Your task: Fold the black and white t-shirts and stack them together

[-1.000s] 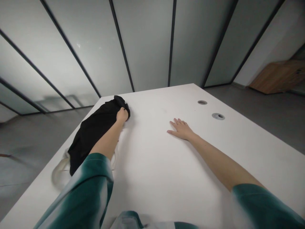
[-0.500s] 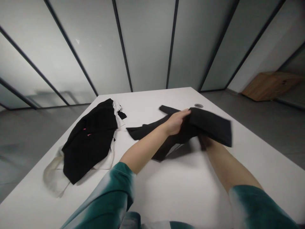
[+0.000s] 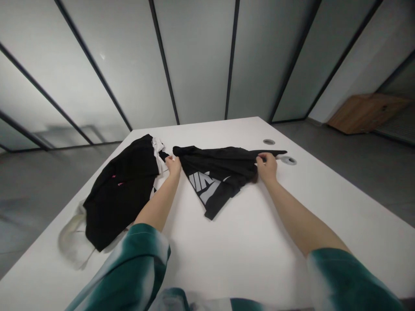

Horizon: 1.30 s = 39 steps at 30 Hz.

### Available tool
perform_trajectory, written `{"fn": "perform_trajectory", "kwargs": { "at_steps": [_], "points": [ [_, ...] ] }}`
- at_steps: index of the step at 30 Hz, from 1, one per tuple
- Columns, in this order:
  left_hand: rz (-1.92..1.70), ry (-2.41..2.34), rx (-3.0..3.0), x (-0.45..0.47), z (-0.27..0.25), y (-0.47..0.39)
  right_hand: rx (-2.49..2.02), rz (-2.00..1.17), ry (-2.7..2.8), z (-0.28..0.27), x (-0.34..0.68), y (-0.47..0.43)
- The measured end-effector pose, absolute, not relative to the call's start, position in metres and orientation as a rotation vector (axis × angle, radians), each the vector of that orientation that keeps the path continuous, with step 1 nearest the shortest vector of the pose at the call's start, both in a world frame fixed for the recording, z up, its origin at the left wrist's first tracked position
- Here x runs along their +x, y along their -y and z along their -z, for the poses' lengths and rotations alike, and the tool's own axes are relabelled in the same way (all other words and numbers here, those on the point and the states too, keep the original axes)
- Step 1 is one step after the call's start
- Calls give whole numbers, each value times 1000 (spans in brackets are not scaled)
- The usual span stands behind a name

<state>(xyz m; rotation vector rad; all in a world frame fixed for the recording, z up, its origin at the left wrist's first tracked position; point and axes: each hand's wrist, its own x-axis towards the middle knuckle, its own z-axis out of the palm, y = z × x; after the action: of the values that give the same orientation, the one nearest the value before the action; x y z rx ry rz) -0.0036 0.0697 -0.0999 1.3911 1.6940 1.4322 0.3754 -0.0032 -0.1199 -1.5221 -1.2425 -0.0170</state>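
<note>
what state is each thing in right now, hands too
left hand: closed on the printed garment's left end
right hand: pinching its far edge toward the right
printed garment: creased, grey print showing
clothes pile: heaped, black over white
wooden cabinet: open or shut, cannot tell

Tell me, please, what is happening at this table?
A person is handling a black garment with a grey print on a white table. The left hand touches its left end; the right hand pinches it towards the right. The cloth lies gathered, narrowing towards the person. Black and white clothes lie at the left.
</note>
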Motion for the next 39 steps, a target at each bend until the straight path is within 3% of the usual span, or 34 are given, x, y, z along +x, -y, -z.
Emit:
{"fn": "perform_trajectory", "kwargs": {
  "at_steps": [3,7,11,15,19,22,27,36,39],
  "points": [
    [-1293,-1765,1669,-1,112,-52,-1611,63,1584,119,362,9],
    [-759,-1470,2356,19,114,-30,-1712,24,1957,120,346,13],
    [-376,-1540,2540,28,104,-18,-1822,-52,2096,114,340,17],
    [-318,-1898,2462,20,85,-16,-1827,-119,2026,101,337,24],
    [-127,-2130,2278,10,76,-17,-1864,43,1956,99,331,27],
    [-131,-2054,2408,7,80,-16,-1895,159,1926,103,330,25],
    [-159,-1662,2691,11,85,-14,-2075,35,2038,109,332,20],
    [178,-1900,2431,17,56,-6,-2159,89,2022,97,328,23],
    [61,-1978,2387,18,51,-15,-2128,194,1962,90,330,18]
  ]
}}
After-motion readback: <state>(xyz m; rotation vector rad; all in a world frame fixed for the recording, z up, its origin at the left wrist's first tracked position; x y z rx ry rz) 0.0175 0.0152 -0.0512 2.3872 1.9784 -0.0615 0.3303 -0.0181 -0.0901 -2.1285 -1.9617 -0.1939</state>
